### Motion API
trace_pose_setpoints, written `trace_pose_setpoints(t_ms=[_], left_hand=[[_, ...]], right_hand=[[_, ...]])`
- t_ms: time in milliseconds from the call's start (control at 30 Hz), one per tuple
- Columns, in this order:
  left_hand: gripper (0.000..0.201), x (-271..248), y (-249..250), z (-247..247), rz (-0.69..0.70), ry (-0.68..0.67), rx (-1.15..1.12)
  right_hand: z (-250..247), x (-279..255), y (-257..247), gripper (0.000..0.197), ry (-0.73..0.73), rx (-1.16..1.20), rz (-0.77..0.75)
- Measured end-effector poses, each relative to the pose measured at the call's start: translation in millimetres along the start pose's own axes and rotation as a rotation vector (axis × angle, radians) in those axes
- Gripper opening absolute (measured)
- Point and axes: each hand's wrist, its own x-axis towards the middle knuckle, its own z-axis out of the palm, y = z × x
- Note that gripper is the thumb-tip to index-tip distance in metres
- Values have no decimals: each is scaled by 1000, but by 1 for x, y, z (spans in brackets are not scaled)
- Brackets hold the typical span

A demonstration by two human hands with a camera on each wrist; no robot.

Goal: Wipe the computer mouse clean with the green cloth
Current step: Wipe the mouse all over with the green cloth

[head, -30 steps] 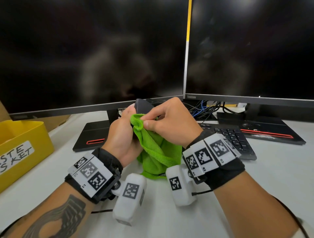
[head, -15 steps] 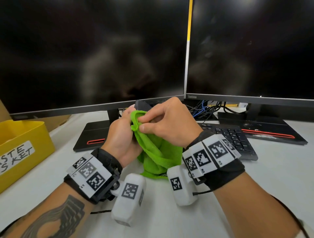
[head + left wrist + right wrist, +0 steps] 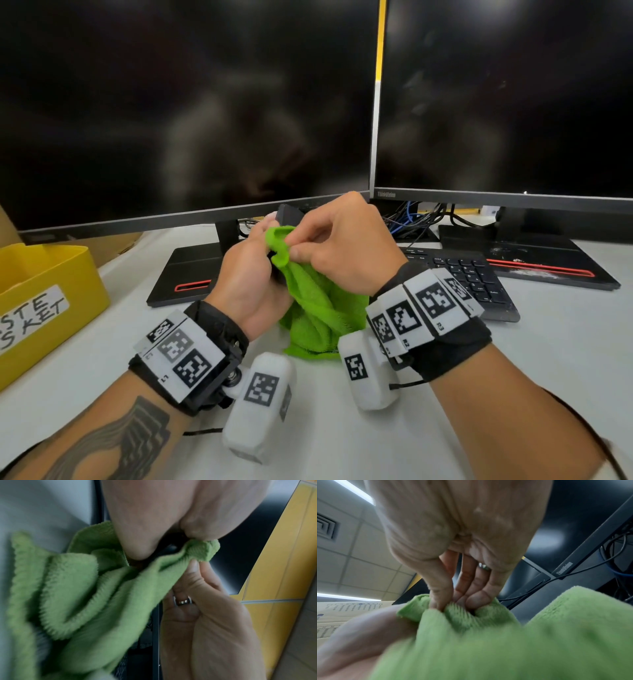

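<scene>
From the head view, our left hand (image 3: 250, 281) held the computer mouse (image 3: 289, 214) up above the worktop (image 3: 548, 359), fingers curled round it, while our right hand (image 3: 342, 250) pinched a fold of the green cloth (image 3: 318, 308) against it. At the left wrist the cloth's fold sat nipped between thumb and fingertip — the mouse almost hidden. The right wrist showed the same pinch, so we judged the wiping under way, how much remained unclear.

The right hand (image 3: 346, 246) has worked its pinched fold of green cloth (image 3: 318, 308) slightly down the mouse (image 3: 289, 214).
</scene>
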Motion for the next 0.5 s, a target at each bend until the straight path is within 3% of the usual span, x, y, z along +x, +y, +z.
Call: trace_pose_setpoints(t_ms=[133, 333, 500], left_hand=[[48, -3, 7, -1, -50, 19, 6], [45, -7, 0, 8, 11, -5, 24], [27, -8, 7, 5, -2, -11, -6]], right_hand=[[1, -2, -4, 8, -90, -23, -1], [-8, 3, 9, 6, 31, -52, 61], [-1, -1, 2, 11, -81, -20, -4]])
